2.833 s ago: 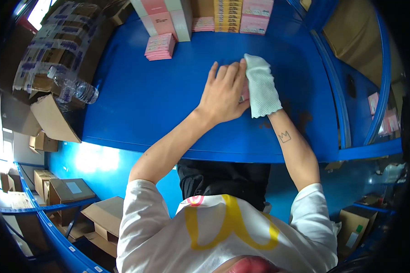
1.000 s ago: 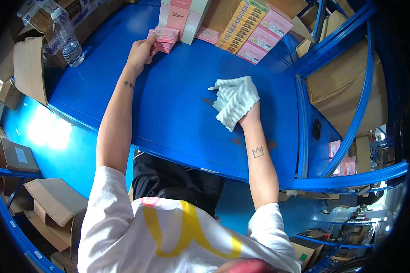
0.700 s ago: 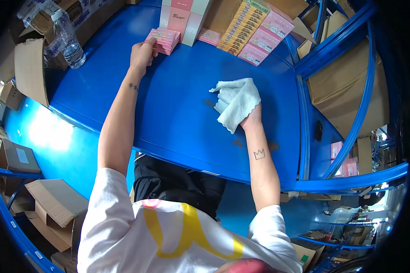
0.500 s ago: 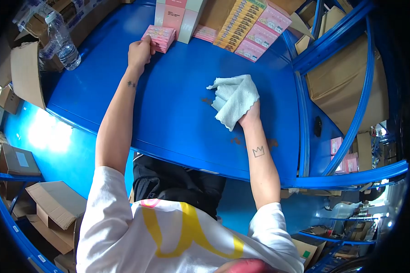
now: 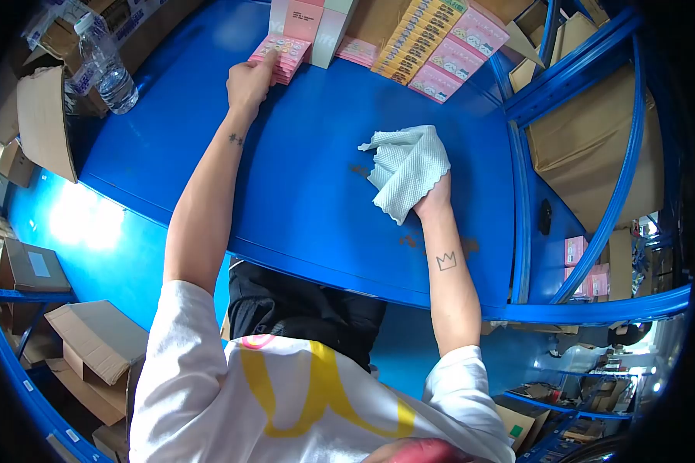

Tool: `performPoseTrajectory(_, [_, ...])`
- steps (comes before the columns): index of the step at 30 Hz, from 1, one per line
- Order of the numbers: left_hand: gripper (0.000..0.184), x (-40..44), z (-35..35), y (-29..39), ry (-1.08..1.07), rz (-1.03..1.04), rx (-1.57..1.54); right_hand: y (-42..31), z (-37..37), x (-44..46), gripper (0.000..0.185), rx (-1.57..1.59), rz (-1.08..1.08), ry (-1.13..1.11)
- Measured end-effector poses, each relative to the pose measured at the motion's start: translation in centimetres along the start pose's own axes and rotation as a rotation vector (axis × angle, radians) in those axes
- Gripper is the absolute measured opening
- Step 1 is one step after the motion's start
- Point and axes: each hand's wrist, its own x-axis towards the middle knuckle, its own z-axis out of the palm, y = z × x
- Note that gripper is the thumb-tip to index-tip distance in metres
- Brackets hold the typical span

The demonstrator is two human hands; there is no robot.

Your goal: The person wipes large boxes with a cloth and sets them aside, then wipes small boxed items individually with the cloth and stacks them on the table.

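Note:
A stack of pink patterned packets point(image 5: 287, 52) rests on the blue shelf point(image 5: 309, 147), in front of a tall pink and pale green box point(image 5: 300, 21). My left hand point(image 5: 250, 86) grips the stack's near left side, one digit lying over the top packet. On the right, a pale, textured cleaning cloth point(image 5: 406, 171) is bunched in my right hand point(image 5: 435, 194) and lies against the shelf. The cloth covers most of the fingers. Brownish marks show on the blue surface beside the cloth and near my right forearm.
Yellow boxes point(image 5: 418, 38) and pink boxes point(image 5: 459, 58) are stacked at the back right, with more pink packets point(image 5: 357, 50) beside them. A water bottle point(image 5: 106, 69) stands at the left by an open carton point(image 5: 46, 123). Blue uprights point(image 5: 521, 208) border the right side.
The view has shifted slightly, so the boxes, stack and both hands appear further right. My left hand stays at the packets; the cloth remains in my right hand, its folds little changed.

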Motion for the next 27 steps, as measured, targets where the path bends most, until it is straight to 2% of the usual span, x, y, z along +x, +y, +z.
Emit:
performPoseTrajectory(6, [0.043,0.6,0.0,-0.8,0.018,0.008,-0.084,-0.2,0.4,-0.3,0.04,0.0,0.014,0.019])
performPoseTrajectory(11, [0.043,-0.9,-0.2,0.7,0.033,-0.06,0.036,-0.2,0.3,-0.4,0.04,-0.015,-0.004,-0.016])
performPoseTrajectory(15, [0.055,-0.8,1.2,-0.8,0.499,0.655,0.476,-0.1,0.5,-0.3,0.035,0.054,-0.012,-0.02])
performPoseTrajectory(20, [0.068,0.3,2.0,-2.6,0.411,0.715,0.52,-0.1,0.3,-0.3,0.04,-0.007,0.001,-0.02])
performPoseTrajectory(27, [0.068,-0.1,1.6,-2.0,0.371,0.693,0.477,0.3,-0.4,0.2,0.04,-0.01,0.009,-0.057])
